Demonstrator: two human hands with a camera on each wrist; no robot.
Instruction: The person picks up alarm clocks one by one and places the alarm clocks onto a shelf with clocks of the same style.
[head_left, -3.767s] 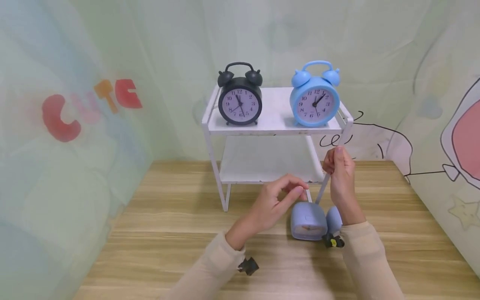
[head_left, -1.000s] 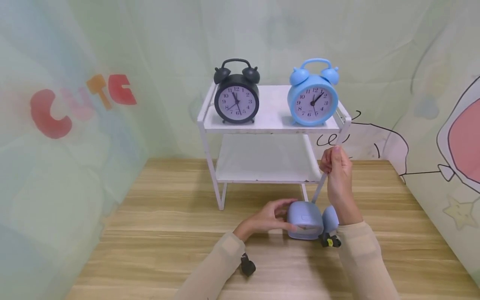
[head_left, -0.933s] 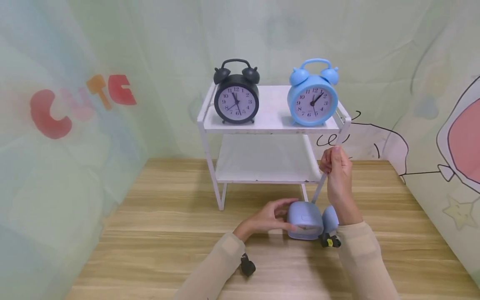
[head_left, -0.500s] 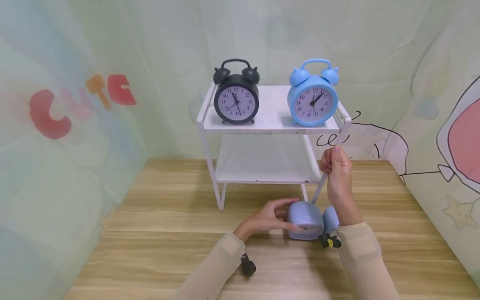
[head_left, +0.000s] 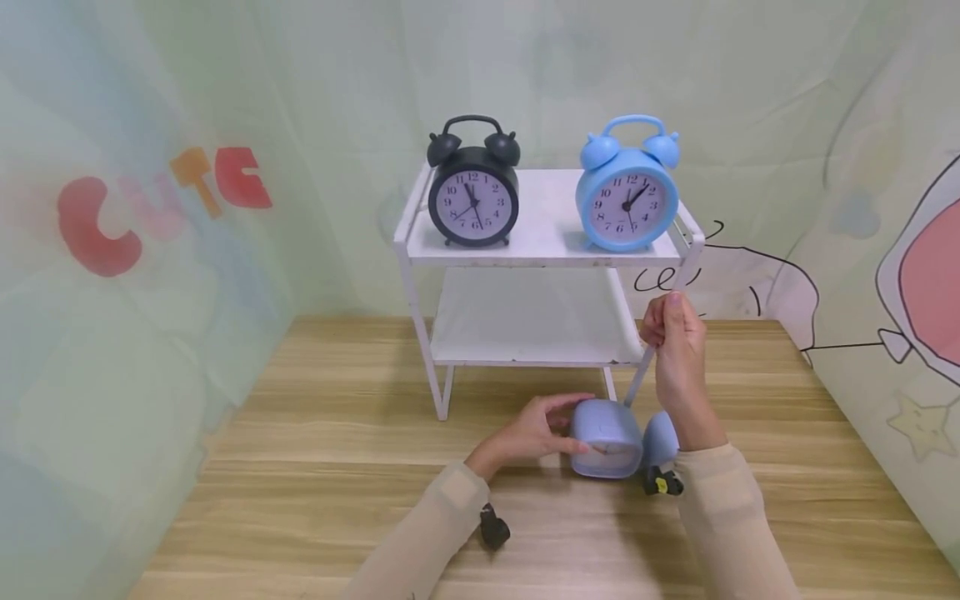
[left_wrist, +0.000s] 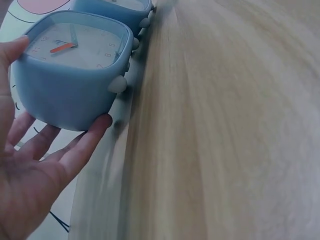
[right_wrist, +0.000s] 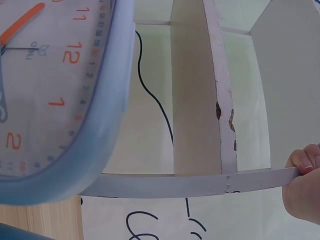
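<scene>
A pale blue, rounded-square desk clock sits at the foot of the shelf's right front post. My left hand grips its left side, thumb at the face's edge and fingers behind. The left wrist view shows this clock close up, fingertips round its back. Higher up, my right hand holds the right front post of the white two-tier shelf. In the right wrist view that hand is curled round the same post.
A black twin-bell alarm clock and a light blue one stand on the top tier. A second pale blue clock is partly hidden behind my right forearm. The wooden table meets printed cloth walls at the back and sides.
My left hand has come down from above the desk clock to grip its left side. The clock has since shifted slightly left, its face showing more. The right hand stays on the post.
</scene>
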